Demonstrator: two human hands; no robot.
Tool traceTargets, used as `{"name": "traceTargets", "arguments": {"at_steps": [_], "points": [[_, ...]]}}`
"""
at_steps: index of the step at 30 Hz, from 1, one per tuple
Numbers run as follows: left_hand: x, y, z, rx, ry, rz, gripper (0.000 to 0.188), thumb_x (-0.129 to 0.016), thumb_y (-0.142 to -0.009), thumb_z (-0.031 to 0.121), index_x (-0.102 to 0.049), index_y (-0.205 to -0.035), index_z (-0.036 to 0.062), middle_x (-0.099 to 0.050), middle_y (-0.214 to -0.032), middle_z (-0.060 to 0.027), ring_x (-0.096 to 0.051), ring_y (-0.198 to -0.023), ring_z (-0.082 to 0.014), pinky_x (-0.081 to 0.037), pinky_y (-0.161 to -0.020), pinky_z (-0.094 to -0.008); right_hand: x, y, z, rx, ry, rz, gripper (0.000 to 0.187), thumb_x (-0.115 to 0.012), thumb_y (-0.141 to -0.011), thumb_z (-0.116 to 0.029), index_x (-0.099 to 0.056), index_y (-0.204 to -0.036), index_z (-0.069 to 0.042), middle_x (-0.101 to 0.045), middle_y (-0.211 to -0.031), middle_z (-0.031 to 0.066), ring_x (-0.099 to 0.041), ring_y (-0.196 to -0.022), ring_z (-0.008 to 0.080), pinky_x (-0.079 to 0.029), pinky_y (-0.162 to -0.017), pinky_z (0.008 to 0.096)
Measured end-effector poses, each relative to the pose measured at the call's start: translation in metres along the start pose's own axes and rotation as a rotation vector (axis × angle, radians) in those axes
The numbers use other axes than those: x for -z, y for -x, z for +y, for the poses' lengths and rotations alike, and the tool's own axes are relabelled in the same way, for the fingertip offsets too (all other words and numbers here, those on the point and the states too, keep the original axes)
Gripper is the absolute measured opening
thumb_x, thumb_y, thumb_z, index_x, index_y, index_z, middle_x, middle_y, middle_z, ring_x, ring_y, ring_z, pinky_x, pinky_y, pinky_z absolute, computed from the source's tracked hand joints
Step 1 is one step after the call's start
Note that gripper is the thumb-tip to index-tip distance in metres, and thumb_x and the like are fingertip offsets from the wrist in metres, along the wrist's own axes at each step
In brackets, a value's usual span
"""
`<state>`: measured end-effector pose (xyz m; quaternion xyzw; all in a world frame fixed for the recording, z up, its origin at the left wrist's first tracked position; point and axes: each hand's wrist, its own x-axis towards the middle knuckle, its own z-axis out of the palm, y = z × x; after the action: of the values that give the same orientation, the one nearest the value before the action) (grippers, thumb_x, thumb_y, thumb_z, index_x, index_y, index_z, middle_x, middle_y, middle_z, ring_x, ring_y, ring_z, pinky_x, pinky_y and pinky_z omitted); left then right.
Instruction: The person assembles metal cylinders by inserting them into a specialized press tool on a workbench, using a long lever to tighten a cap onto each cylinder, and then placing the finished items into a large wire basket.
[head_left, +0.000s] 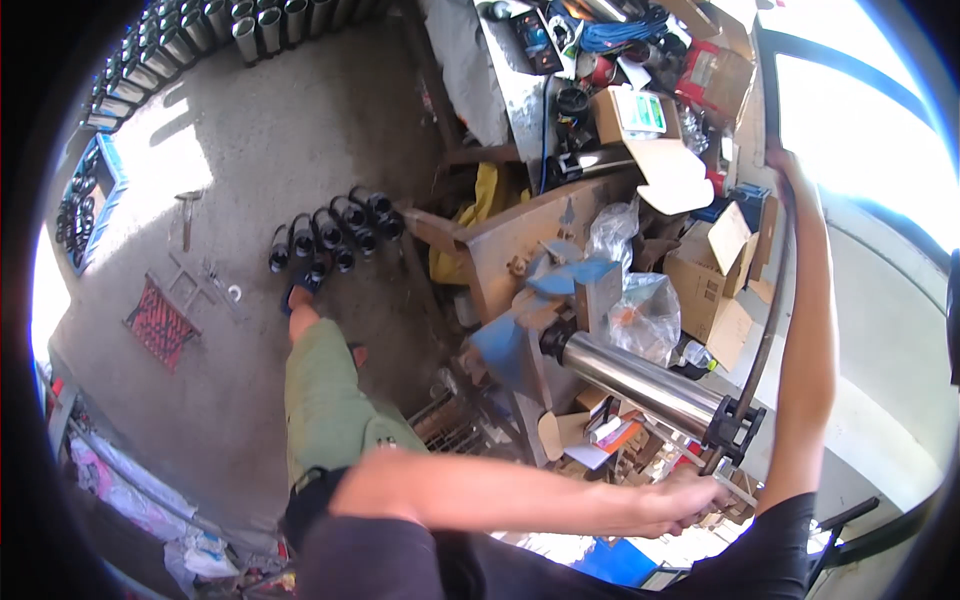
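head: cylinder (pixel 640 383) points lower right (axis slanted); left hand (pixel 685 501), right hand (pixel 788 168) gripping bar (pixel 770 335)

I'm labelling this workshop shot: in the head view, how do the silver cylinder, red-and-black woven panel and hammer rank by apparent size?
1. Silver cylinder
2. Red-and-black woven panel
3. Hammer
The cylinder looks nearer the camera, so its true size against the panel is unsure.

Cylinder (pixel 640 382): 1 shiny silver metal tube, right of centre, slanting from far left to near right.
End fitting (pixel 724 428): black, pronged, at the cylinder's near right end.
Bar (pixel 767 345): long, thin, dark, running from far right to near, across the fitting.
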<state>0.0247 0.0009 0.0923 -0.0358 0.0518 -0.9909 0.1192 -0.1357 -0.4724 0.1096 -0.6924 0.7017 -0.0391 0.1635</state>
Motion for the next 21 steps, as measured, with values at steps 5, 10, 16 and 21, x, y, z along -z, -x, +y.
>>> {"name": "traceTargets", "arguments": {"at_steps": [5,10,16,21], "points": [[-0.005,0.036,0.028,0.103,0.285,-0.066,0.030,-0.050,-0.102,0.036,-0.039,-0.081,0.0167,-0.027,-0.060,0.0066,-0.023,-0.043,-0.0065,-0.016,-0.039,-0.0260,-0.004,0.147,0.220,-0.544,-0.437,0.024,0.025,-0.062,-0.086,-0.033,-0.057,-0.070,-0.013,-0.050,-0.053,0.0027,-0.047,-0.039,0.0163,-0.039,-0.038,0.0285],[-0.012,0.037,0.020,-0.003,0.064,0.051,0.035,-0.049,-0.105,0.036,-0.040,-0.078,0.0150,-0.026,-0.058,0.0075,-0.023,-0.043,-0.0061,-0.017,-0.040,-0.0256,-0.024,0.159,0.218,-0.720,-1.087,0.073,0.024,-0.064,-0.087,-0.016,-0.049,-0.068,-0.014,-0.050,-0.060,0.0010,-0.046,-0.048,0.0142,-0.040,-0.043,0.0276],[-0.029,0.093,-0.013,-0.476,-1.745,0.816,0.012,-0.059,-0.093,0.018,-0.055,-0.087,0.0084,-0.057,-0.063,-0.0030,-0.059,-0.051,-0.0196,-0.047,-0.047,-0.0366,-0.021,0.104,0.202,0.053,-1.876,-0.509,0.013,-0.058,-0.094,-0.005,-0.052,-0.082,-0.006,-0.043,-0.061,-0.0034,-0.039,-0.049,0.0055,-0.036,-0.045,0.0209],[-0.044,-0.005,-0.023,-0.235,-2.544,2.389,0.023,-0.056,-0.095,0.027,-0.057,-0.109,0.0089,-0.072,-0.083,-0.0170,-0.072,-0.079,-0.0391,-0.057,-0.064,-0.0482,-0.064,0.100,0.267,0.198,-2.595,-0.408,0.033,-0.041,-0.096,-0.018,-0.035,-0.064,-0.013,-0.031,-0.052,-0.0017,-0.034,-0.046,0.0132,-0.034,-0.050,0.0300]]}}
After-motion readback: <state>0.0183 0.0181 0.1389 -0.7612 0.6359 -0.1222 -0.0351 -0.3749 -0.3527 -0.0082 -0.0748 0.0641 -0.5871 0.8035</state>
